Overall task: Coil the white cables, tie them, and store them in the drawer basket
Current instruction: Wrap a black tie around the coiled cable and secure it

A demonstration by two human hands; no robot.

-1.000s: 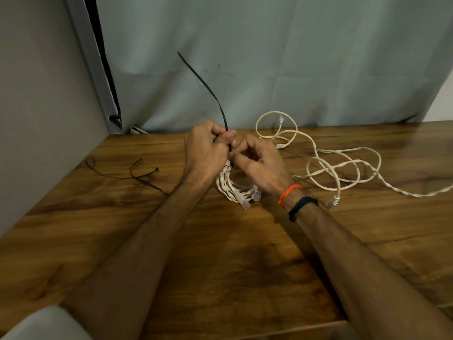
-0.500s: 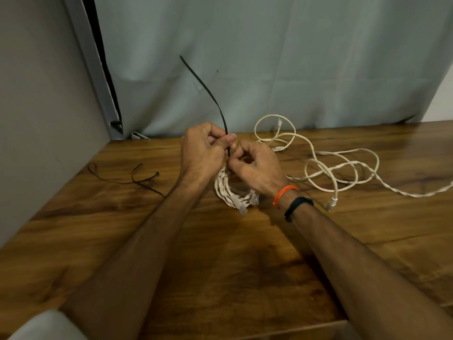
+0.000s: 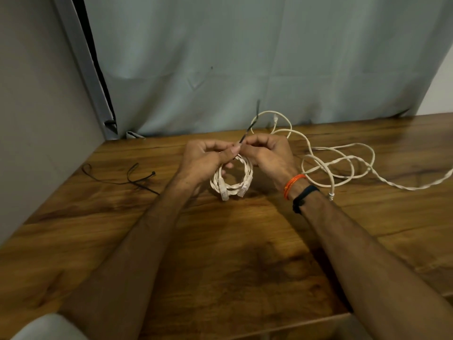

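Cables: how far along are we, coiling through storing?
Done: one cable is coiled. In hand: left hand and right hand pinch a black tie at the coil's top. Left: the loose cable lies uncoiled; spare ties wait on the table. No drawer basket in view.

Pretty dim, warm indoor light here, nothing harsh. The wooden table (image 3: 220, 253) has a soft sheen off to the right of the right hand (image 3: 268, 153), and a dark blurry shadow sits just below both forearms. The black zip tie (image 3: 252, 126) above the hands is smeared with motion blur. Wide-angle lens bends the curtain (image 3: 245, 57) edge and stretches the arms near the bottom corners.
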